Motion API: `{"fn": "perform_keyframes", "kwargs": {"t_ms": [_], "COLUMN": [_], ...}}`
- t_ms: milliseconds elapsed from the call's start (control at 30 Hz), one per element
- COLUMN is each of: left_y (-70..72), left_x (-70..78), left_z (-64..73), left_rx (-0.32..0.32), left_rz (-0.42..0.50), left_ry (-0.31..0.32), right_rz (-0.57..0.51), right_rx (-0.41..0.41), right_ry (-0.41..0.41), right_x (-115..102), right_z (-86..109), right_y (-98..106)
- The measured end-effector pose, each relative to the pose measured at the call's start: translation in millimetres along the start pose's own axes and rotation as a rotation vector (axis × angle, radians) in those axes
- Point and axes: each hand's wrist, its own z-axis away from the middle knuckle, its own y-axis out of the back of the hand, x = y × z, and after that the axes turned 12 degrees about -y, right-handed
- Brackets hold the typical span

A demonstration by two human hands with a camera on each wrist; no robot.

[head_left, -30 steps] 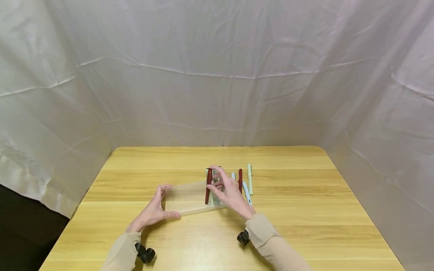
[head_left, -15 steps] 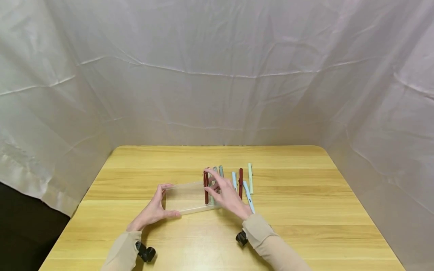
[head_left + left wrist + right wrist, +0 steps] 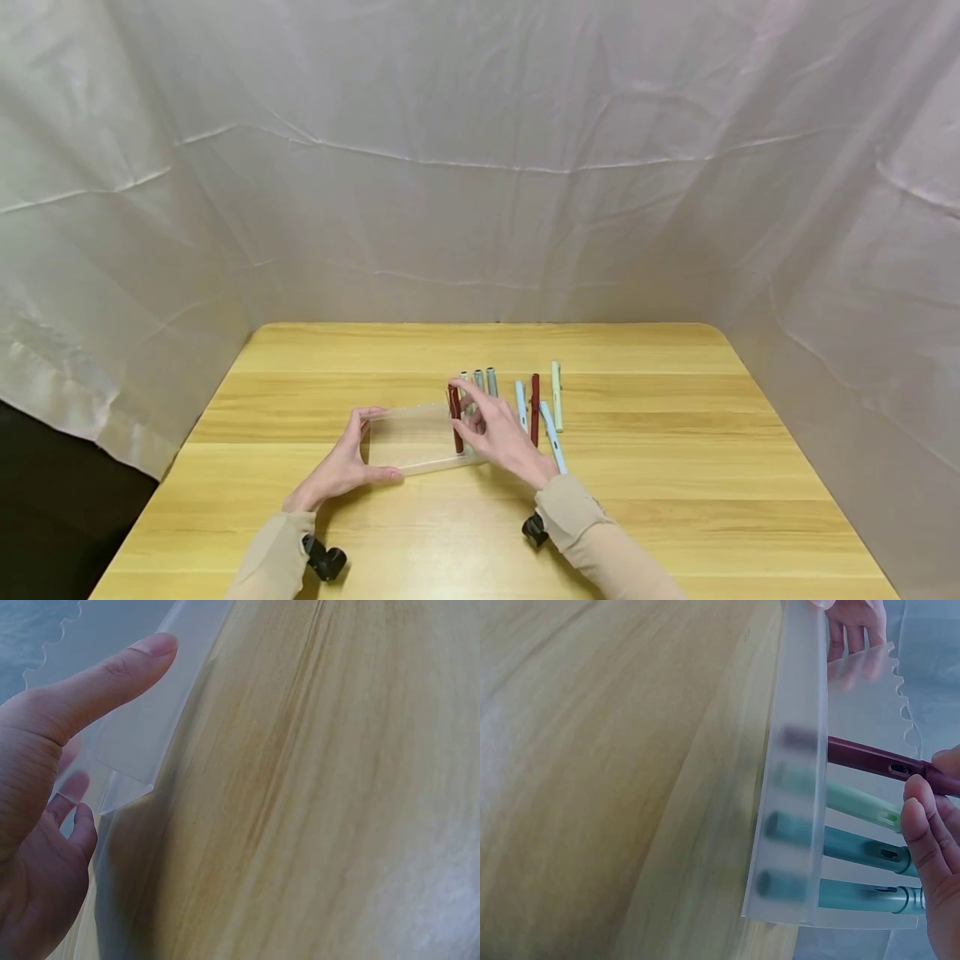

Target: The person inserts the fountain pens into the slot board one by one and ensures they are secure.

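A clear, frosted plastic pen rack [image 3: 412, 437] with a scalloped edge stands tilted on the table. My left hand [image 3: 341, 467] grips its left end, thumb along the front wall [image 3: 150, 720] in the left wrist view and fingers behind. My right hand [image 3: 501, 432] pinches a dark red pen [image 3: 870, 759] near its upper part. That pen's lower end shows blurred behind the rack's front wall in the right wrist view. Beside it in the rack lie a light green pen [image 3: 859, 804] and two teal pens [image 3: 862, 849], partly covered by my right hand.
Right of the rack, several pens lie loose on the wooden table [image 3: 675, 433]: two light blue pens [image 3: 553, 437], another dark red pen [image 3: 535, 408] and a pale green pen [image 3: 557, 396]. A grey-white curtain [image 3: 480, 233] surrounds the table at the back and sides.
My right hand has shifted slightly left and toward me with the dark red pen, whose top end has come left and lower. The left hand keeps its grip on the rack.
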Motion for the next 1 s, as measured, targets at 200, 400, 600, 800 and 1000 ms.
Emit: {"fn": "perform_keyframes", "kwargs": {"t_ms": [200,400,600,800,1000], "left_y": [-0.6,-0.8,-0.4,-1.1,-1.7], "left_x": [-0.6,0.2,-0.5,-0.5,0.5], "left_z": [0.6,0.4,0.5,0.0,-0.2], "left_rx": [0.005,0.004,0.006,0.001,0.004], "left_rz": [0.002,0.002,0.005,-0.007,0.004], "left_ry": [-0.015,-0.020,-0.010,-0.005,0.004], "right_rz": [0.035,0.082,0.109,0.147,0.162], "right_rx": [0.039,0.068,0.056,0.032,-0.002], "right_ry": [0.035,0.049,-0.003,-0.038,-0.080], "right_x": [-2,-5,-6,-6,-6], "right_z": [-2.9,-8.8,-10.5,-13.3,-15.0], "right_y": [-1,1,3,4,5]}}
